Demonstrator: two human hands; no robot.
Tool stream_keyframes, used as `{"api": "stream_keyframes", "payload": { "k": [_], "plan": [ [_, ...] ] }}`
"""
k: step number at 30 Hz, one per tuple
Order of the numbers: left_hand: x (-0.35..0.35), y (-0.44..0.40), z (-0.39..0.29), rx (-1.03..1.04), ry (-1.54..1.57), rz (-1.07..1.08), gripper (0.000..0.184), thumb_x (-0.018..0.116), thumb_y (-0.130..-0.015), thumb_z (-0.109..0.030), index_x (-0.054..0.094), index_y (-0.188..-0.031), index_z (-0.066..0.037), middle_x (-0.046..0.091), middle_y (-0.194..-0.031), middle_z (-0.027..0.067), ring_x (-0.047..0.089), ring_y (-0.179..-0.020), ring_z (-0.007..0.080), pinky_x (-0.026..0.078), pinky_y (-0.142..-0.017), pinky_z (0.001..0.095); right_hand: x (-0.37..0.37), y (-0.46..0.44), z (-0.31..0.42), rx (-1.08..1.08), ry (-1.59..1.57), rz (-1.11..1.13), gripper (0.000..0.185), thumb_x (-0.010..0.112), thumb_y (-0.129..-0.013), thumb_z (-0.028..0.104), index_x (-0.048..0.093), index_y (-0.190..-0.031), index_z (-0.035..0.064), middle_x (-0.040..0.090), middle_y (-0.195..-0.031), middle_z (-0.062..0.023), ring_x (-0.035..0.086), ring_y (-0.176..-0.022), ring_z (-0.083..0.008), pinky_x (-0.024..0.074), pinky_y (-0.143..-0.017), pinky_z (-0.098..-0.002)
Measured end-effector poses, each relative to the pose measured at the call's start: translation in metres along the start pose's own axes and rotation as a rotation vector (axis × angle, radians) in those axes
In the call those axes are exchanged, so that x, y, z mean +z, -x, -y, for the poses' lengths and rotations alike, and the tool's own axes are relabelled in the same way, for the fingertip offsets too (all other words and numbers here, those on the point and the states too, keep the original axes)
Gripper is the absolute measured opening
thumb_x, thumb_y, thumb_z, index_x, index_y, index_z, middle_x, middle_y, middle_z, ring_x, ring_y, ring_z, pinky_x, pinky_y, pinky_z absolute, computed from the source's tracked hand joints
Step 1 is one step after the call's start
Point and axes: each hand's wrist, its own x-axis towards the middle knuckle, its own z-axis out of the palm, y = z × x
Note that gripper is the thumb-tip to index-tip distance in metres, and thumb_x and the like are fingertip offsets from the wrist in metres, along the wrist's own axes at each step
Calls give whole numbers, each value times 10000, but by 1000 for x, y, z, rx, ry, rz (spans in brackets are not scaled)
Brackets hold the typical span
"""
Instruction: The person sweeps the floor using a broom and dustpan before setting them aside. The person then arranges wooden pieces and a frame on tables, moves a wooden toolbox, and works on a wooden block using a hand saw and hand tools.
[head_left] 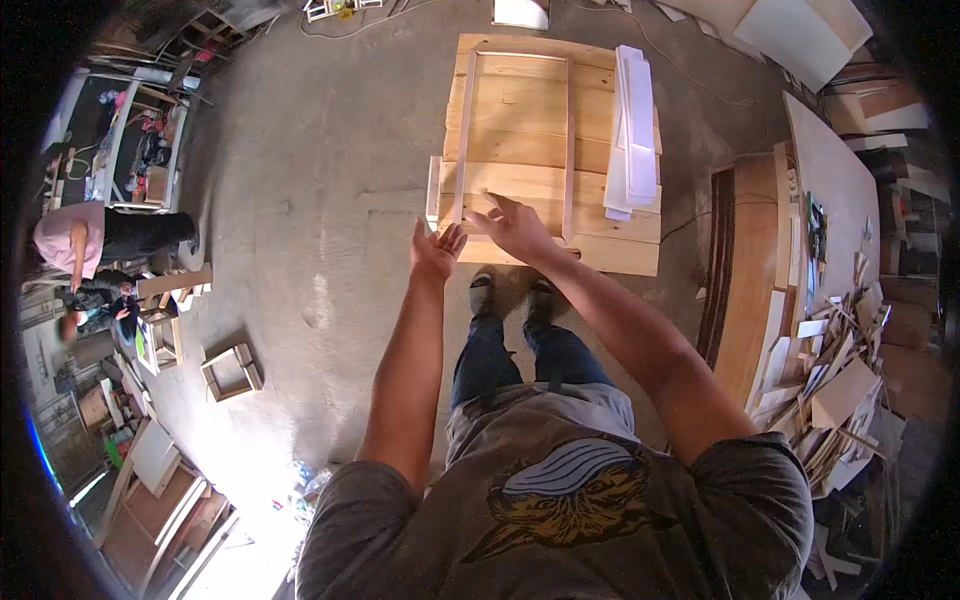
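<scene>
A light wooden frame (463,130) of thin strips lies flat on a plank-topped wooden table (510,180) in front of me. My left hand (436,250) is palm up with fingers apart, at the near end of the frame's left strip. Whether its fingertips touch the strip I cannot tell. Just to the right, my right hand (515,230) reaches over the frame's near left corner, its fingers spread and nothing visible in them. My right hand and forearm partly cover the near side of the frame.
Long white boards (634,130) are stacked along the table's right side. Small wooden frames (231,373) sit on the floor at left. Another person (110,240) is at the far left. Scrap wood (840,380) and leaning panels (825,200) line the right side.
</scene>
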Motion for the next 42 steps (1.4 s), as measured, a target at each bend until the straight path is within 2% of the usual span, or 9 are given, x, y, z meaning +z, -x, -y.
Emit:
{"api": "stream_keyframes", "payload": {
  "k": [6,12,20,25,31,35,36,38,42],
  "plan": [
    [-17,-49,-16,-31,52,229,187,616,-1006,-224,648,-1056,-47,710,-904,89,710,-792,202,635,-761,378,35,-52,63,96,-215,-46,841,773,-830,466,465,-1425,-43,737,-882,-198,731,-774,-243,569,-694,-356],
    [-16,-25,-10,-47,92,259,291,559,-1033,-319,650,-1083,-48,697,-968,88,694,-862,211,619,-754,385,51,-54,77,3,44,-113,291,642,-808,159,602,-987,-66,687,-755,-199,697,-623,-238,541,-590,-376],
    [-3,-11,-12,-157,129,93,633,507,-998,-583,628,-1211,1,700,-1073,105,665,-1058,251,561,-938,412,4,-12,83,195,-393,-45,255,655,-862,38,594,-1087,-65,648,-903,-104,656,-707,-150,624,-609,-297],
    [-2,-37,-1,-223,226,144,590,485,-999,-600,648,-1193,-67,720,-1112,102,693,-1023,262,586,-905,460,-53,38,108,238,-556,-140,290,639,-847,7,598,-1127,-56,645,-944,-97,661,-808,-173,640,-640,-332],
    [16,-28,51,-28,197,233,345,633,-993,-368,643,-1176,-76,716,-1119,70,708,-988,237,619,-858,392,-138,111,57,218,-648,-161,398,605,-826,6,582,-1219,-59,674,-1008,-133,690,-852,-242,632,-726,-394],
    [43,25,96,96,-48,453,332,649,-993,-306,627,-1228,-74,686,-1187,70,668,-1085,216,578,-939,373,-189,179,-5,168,-727,-305,675,592,-822,-15,419,-1473,31,649,-1148,-130,698,-897,-245,626,-766,-390],
    [59,51,109,97,-81,410,356,654,-990,-288,601,-1276,-82,675,-1202,63,658,-1097,222,573,-945,391,-196,201,-19,217,-709,-406,860,600,-841,-36,239,-1591,179,620,-1227,-120,684,-957,-259,624,-769,-396],
    [73,62,143,132,-174,470,377,664,-983,-279,581,-1301,-96,675,-1204,62,662,-1089,235,581,-929,406,-208,242,-86,140,-587,-483,906,613,-863,-38,180,-1607,245,613,-1241,-116,671,-1000,-265,626,-750,-400],
    [99,106,214,195,-359,511,351,645,-993,-264,563,-1308,-132,678,-1194,92,694,-1025,254,622,-821,421,-229,332,-150,149,-614,-509,809,686,-888,10,283,-1547,249,621,-1210,-128,662,-1035,-245,621,-677,-367]
  ]
}}
